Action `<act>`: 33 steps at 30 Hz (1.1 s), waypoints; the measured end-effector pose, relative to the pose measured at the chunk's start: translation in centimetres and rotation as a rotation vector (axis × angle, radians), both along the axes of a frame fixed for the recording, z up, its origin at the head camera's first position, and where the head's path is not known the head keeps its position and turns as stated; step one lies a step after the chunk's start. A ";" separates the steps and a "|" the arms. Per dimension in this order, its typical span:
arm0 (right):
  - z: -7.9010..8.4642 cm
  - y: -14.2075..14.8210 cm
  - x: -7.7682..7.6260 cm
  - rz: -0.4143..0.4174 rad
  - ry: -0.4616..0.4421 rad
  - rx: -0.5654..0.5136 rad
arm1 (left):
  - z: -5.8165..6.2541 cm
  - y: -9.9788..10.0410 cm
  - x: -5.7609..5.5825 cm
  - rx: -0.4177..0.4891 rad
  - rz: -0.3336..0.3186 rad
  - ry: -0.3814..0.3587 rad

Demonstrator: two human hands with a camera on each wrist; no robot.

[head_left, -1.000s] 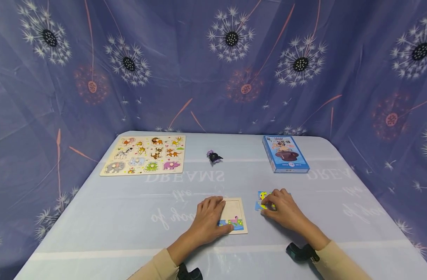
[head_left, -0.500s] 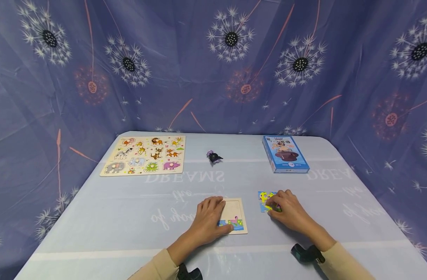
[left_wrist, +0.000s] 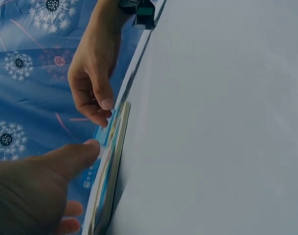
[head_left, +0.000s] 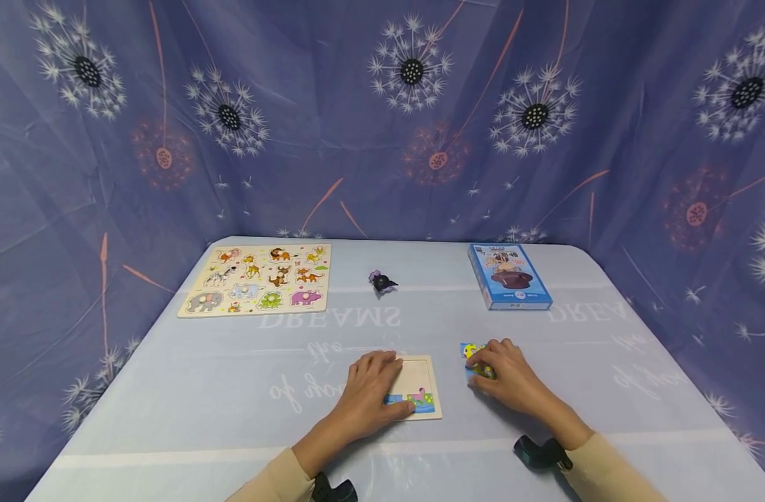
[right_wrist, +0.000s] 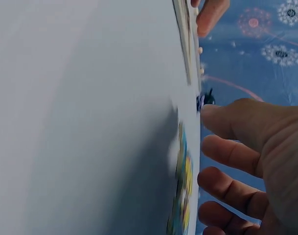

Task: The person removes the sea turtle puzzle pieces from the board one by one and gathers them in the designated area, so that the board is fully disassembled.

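My left hand [head_left: 371, 397] rests on the left part of a small wooden puzzle tray [head_left: 435, 380], thumb near its front edge. Colourful puzzle pieces [head_left: 421, 402] line the tray's front; its upper part shows bare wood, and my hand hides the left side. Right of the tray, my right hand [head_left: 510, 376] hovers low over loose blue-and-yellow puzzle pieces [head_left: 471, 351], fingers bent and partly covering them. In the right wrist view these pieces [right_wrist: 183, 171] lie flat beneath spread fingertips; no piece is pinched. Whether the fingertips touch them is unclear.
A wooden animal peg puzzle [head_left: 256, 279] lies at the back left of the table. A small black-and-purple object [head_left: 381, 282] sits at back centre, and a blue box [head_left: 510, 277] at back right. A dandelion-print curtain [head_left: 332, 125] hangs behind.
The lower loose piece was shifted right, in line with the upper ones, between the first and second frames. My right hand moved right, then back left. My left hand stayed on the tray.
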State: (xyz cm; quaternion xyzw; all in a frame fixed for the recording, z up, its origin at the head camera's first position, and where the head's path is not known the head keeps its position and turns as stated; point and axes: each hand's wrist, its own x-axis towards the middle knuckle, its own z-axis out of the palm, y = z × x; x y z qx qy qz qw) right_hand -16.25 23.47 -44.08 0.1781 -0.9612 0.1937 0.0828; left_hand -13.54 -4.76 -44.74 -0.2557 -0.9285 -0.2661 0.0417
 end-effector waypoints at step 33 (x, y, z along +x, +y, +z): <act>-0.2 -10.5 2.9 0.302 -0.077 -0.112 | 0.1 -4.9 1.6 -0.009 -0.030 -0.044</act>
